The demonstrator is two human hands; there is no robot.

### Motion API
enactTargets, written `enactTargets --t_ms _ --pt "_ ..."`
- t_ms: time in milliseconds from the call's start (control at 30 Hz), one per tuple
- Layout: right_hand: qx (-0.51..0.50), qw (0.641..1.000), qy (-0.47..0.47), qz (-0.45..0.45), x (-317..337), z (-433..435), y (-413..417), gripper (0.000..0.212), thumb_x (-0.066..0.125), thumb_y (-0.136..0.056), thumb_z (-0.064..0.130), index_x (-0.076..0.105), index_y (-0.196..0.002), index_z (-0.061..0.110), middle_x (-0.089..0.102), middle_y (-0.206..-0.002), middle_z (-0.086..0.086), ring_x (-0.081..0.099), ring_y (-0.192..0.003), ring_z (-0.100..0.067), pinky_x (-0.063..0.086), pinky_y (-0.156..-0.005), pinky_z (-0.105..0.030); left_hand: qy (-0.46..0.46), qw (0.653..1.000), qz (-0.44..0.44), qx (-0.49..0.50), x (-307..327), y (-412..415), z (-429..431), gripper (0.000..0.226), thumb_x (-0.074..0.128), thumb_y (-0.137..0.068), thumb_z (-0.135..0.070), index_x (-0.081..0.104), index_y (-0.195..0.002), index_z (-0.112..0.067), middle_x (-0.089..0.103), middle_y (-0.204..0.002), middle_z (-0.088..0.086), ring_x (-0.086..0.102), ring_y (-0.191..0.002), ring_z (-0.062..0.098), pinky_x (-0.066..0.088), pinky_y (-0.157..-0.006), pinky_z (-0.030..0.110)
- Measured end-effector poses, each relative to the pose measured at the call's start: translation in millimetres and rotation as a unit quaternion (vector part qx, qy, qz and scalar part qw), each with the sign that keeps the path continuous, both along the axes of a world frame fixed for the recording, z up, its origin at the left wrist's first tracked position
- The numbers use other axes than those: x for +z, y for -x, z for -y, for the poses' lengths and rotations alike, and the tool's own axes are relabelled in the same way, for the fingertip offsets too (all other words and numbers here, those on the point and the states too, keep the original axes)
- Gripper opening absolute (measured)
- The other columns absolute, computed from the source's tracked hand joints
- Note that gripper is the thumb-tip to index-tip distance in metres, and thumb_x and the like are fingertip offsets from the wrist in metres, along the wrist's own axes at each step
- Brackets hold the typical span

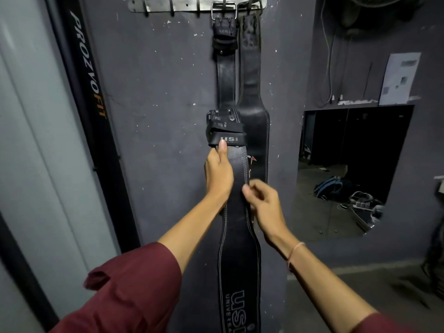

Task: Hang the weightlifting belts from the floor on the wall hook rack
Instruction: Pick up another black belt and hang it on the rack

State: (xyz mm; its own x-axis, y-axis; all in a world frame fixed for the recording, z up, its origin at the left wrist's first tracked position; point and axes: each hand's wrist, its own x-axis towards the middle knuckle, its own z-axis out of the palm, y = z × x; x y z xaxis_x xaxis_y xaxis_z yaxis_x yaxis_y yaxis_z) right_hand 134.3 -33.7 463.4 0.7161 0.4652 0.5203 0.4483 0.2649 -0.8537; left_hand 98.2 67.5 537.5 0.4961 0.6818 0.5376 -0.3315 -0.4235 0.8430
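**Third belt (236, 164) in hand, not yet hooked**

Now: left hand (218, 174) clamps the belt just under its buckle, thumb on top, probably to lift it. The right hand (262, 203) pinches its edge lower, likely steadying. The hook rack (168, 6) sits well above both hands, with two hung belts (225, 75) between.

Both arms, in maroon sleeves, reach up from 7 and 5 o'clock. The left hand (219, 175) grips the belt (236, 169), thumb pointing to 12 o'clock. The right hand (263, 203), blurred, curls its fingers at the belt's 3 o'clock edge; whether it grips is unclear.
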Motion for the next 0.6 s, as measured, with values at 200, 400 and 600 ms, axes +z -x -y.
enactTargets --t_ms 200,400,600 --pt "-0.03 0.995 -0.092 -0.034 66 -26 -21 0.028 0.056 -0.093 0.015 0.055 -0.088 -0.012 0.061 -0.083 -0.033 0.052 -0.074 -0.022 0.043 -0.068 -0.039 -0.058 0.998 -0.003 -0.034 -9 0 3 0.035 0.038 -0.106 -0.04 0.056 -0.09 -0.015 0.061 -0.084 -0.006 0.057 -0.077 0.004 0.045 -0.072 0.023" --pt "-0.061 0.984 -0.135 -0.102 46 -49 -17 0.029 0.058 -0.084 0.021 0.052 -0.078 -0.007 0.058 -0.076 -0.014 0.053 -0.073 -0.022 0.046 -0.068 -0.039 -0.138 0.989 0.039 0.036 -93 10 15 0.024 0.045 -0.104 -0.03 0.046 -0.113 -0.008 0.053 -0.107 0.007 0.055 -0.095 0.016 0.049 -0.081 0.032" --pt "-0.087 0.976 -0.155 -0.13 40 -46 -29 0.021 0.061 -0.081 0.021 0.057 -0.073 0.002 0.054 -0.079 -0.011 0.046 -0.076 -0.02 0.038 -0.071 -0.037 -0.114 0.989 -0.09 -0.035 -141 25 16 0.022 0.04 -0.104 -0.035 0.034 -0.088 -0.021 0.041 -0.07 -0.004 0.041 -0.061 0.004 0.034 -0.061 0.027"
